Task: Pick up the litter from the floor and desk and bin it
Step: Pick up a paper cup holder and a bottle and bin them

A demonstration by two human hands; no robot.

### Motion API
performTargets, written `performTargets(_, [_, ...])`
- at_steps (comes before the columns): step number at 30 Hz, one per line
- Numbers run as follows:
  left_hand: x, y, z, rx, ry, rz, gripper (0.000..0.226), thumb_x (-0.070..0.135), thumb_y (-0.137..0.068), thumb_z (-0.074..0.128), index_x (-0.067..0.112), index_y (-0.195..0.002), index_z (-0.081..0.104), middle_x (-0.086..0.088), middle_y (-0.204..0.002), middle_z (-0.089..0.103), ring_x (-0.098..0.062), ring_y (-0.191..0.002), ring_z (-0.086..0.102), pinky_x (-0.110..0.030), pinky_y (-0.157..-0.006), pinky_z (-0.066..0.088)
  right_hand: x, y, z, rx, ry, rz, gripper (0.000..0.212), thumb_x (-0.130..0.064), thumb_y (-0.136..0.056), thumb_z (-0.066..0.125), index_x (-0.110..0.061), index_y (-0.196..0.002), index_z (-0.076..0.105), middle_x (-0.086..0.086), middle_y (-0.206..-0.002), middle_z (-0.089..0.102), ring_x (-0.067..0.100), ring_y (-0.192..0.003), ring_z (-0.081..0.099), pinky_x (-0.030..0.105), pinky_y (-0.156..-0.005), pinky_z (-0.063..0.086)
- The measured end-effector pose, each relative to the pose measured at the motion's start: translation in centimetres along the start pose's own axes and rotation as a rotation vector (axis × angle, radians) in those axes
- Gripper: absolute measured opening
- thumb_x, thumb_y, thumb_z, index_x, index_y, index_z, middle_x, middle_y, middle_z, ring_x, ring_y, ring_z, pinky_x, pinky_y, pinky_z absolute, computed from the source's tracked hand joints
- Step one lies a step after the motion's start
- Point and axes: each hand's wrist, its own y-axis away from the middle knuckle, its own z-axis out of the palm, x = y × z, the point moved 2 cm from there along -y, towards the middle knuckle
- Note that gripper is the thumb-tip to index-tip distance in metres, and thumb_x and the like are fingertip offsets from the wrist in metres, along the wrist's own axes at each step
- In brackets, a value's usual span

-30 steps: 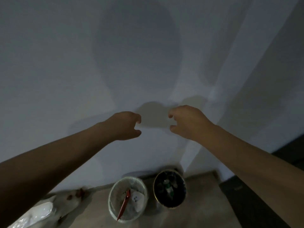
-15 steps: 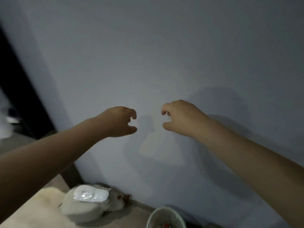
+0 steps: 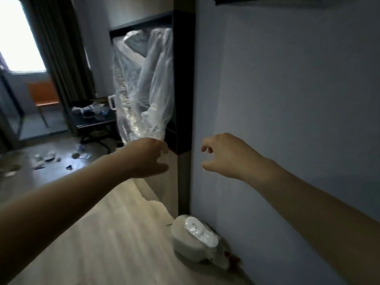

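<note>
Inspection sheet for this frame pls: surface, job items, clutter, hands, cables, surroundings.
Surface: pale wood floor, dimmer further in.
Job's things: floor litter scattered far left; desk litter piled on the low dark desk; no bin in view.
Clutter: white wrapped pack on the floor against the grey wall; clear plastic cover hanging in the wardrobe.
Hands: left hand and right hand held out, fingers loosely curled, holding nothing.
Cables: nothing seen.
Surroundings: curtain, orange chair, bright window.
</note>
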Motion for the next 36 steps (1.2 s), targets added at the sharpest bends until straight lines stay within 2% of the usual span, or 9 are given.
performTargets(2, [-3.7,1.4,-0.2,0.002,0.009,-0.078,0.045,0.040,-0.085,0.064,0.024,-0.126,0.055,0.004,-0.116,0.062,-0.014,-0.103,0.059,-0.026,-0.088,0.048,-2.8,-2.7,1.2,-0.018,0.008,-0.064,0.036,-0.030,-0.086,0.063,-0.018,-0.119,0.059,0.002,-0.113,0.062,0.019,-0.098,0.059,0.036,-0.085,0.051])
performTargets(6, [-10.0,3.6,-0.1,0.012,0.022,-0.238,0.041,0.039,-0.085,0.064,0.023,-0.121,0.056,0.002,-0.115,0.062,-0.016,-0.102,0.059,-0.031,-0.087,0.051,-7.5,-8.4,3.7,-0.062,0.028,-0.212,0.035,-0.032,-0.082,0.064,-0.019,-0.114,0.061,0.001,-0.109,0.062,0.019,-0.095,0.058,0.029,-0.072,0.045])
performTargets(9, [-14.0,4.6,-0.1,0.033,0.019,-0.363,0.041,0.039,-0.084,0.065,0.023,-0.121,0.057,0.003,-0.116,0.062,-0.017,-0.101,0.059,-0.028,-0.085,0.049,-10.3,-12.7,5.4,-0.079,0.010,-0.306,0.032,-0.031,-0.080,0.066,-0.019,-0.110,0.063,0.002,-0.106,0.063,0.021,-0.097,0.059,0.032,-0.078,0.049])
performTargets(13, [-18.5,4.5,-0.3,0.082,-0.030,-0.502,0.043,0.041,-0.084,0.063,0.025,-0.123,0.056,0.006,-0.119,0.061,-0.015,-0.107,0.057,-0.024,-0.083,0.043,-13.0,-18.2,6.7,-0.073,-0.022,-0.441,0.033,-0.031,-0.082,0.064,-0.021,-0.113,0.063,-0.001,-0.109,0.063,0.018,-0.101,0.058,0.033,-0.084,0.050])
performTargets(18, [-22.8,3.4,-0.1,0.082,-0.053,-0.647,0.041,0.040,-0.084,0.062,0.024,-0.121,0.056,0.005,-0.118,0.060,-0.015,-0.107,0.056,-0.025,-0.084,0.042,-14.3,-25.0,8.1,-0.068,-0.060,-0.551,0.033,-0.033,-0.080,0.066,-0.018,-0.109,0.064,-0.001,-0.107,0.064,0.019,-0.100,0.058,0.037,-0.084,0.052])
performTargets(22, [-25.7,2.2,1.0,0.057,-0.057,-0.719,0.040,0.042,-0.086,0.060,0.026,-0.122,0.055,0.007,-0.118,0.059,-0.012,-0.107,0.054,-0.022,-0.076,0.034,-15.2,-29.5,10.5,-0.092,-0.089,-0.615,0.038,-0.033,-0.080,0.064,-0.023,-0.117,0.061,-0.003,-0.113,0.063,0.017,-0.104,0.056,0.032,-0.083,0.049])
performTargets(28, [-31.9,0.1,3.1,0.028,0.006,-0.767,0.042,0.044,-0.085,0.061,0.025,-0.122,0.055,0.005,-0.117,0.059,-0.013,-0.105,0.056,-0.028,-0.091,0.045,-17.8,-35.4,14.8,-0.170,-0.086,-0.662,0.041,-0.034,-0.082,0.064,-0.025,-0.122,0.058,-0.004,-0.112,0.063,0.016,-0.106,0.056,0.030,-0.082,0.048])
performTargets(36, [-45.5,-2.2,5.2,0.030,0.029,-0.775,0.044,0.045,-0.087,0.059,0.026,-0.125,0.052,0.006,-0.120,0.056,-0.012,-0.107,0.054,-0.025,-0.088,0.044,-25.5,-46.0,20.8,-0.204,-0.058,-0.649,0.041,-0.036,-0.082,0.063,-0.026,-0.122,0.057,-0.007,-0.114,0.061,0.013,-0.107,0.055,0.031,-0.082,0.049])
